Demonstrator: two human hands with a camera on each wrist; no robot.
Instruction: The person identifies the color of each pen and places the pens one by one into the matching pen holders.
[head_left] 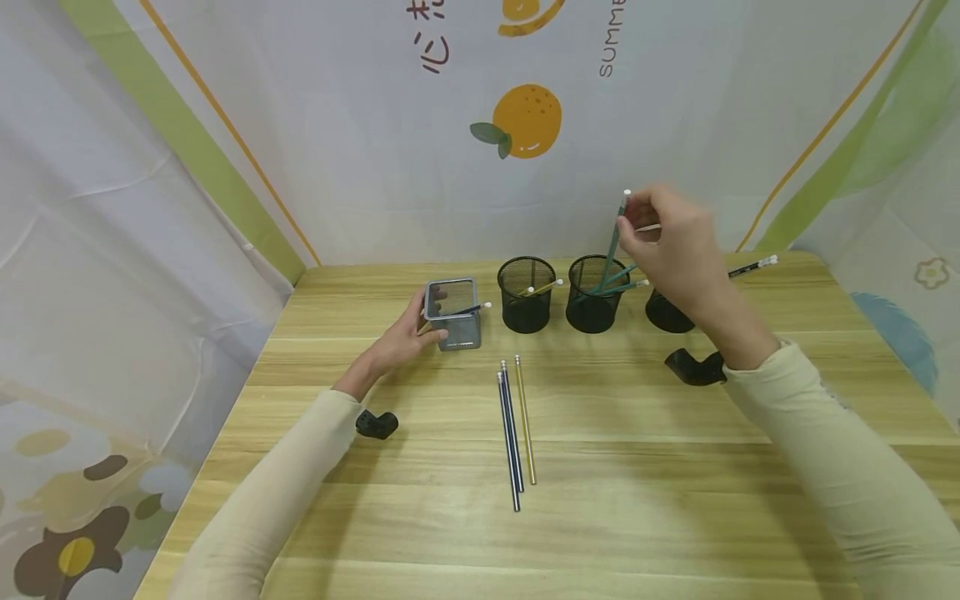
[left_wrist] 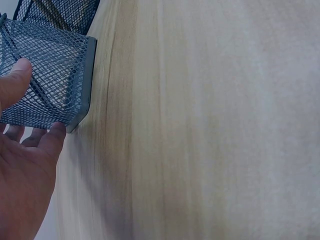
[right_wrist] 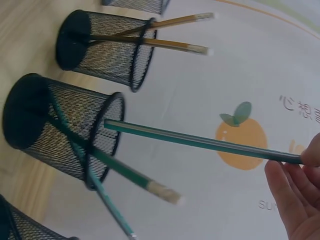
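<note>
Cream-coloured fabric sleeves (head_left: 832,450) reach in from the lower left and lower right corners, over a pale wood-grain worktop (head_left: 637,508). Right of upper centre, the person's bare right hand (head_left: 675,242) pinches a slim green pencil with a white eraser (head_left: 613,246) near its eraser end, fingers and thumb closed on it. The pencil points steeply down, its lower end at the mouth of a round black wire-mesh cup (head_left: 592,315), where two other green pencils (right_wrist: 130,172) lean out across the rim. Left of centre, the bare left hand (head_left: 401,340) grips a square grey wire-mesh cup (head_left: 465,332), its fingers and thumb on different sides. Just left of the green pencils' cup stands a matching black cup (head_left: 527,317) with two yellow pencils (right_wrist: 175,46). In the middle of the frame, two dark blue pencils (head_left: 513,427) and a yellow one (head_left: 525,421) lie side by side.

To place the green pencil well, it would help to keep it steep, aim its lower end inside the rim and clear of the leaning pair, and lower it to the base before the fingers loosen. Dropped from high up, it could knock the rim or jostle the others.
</note>
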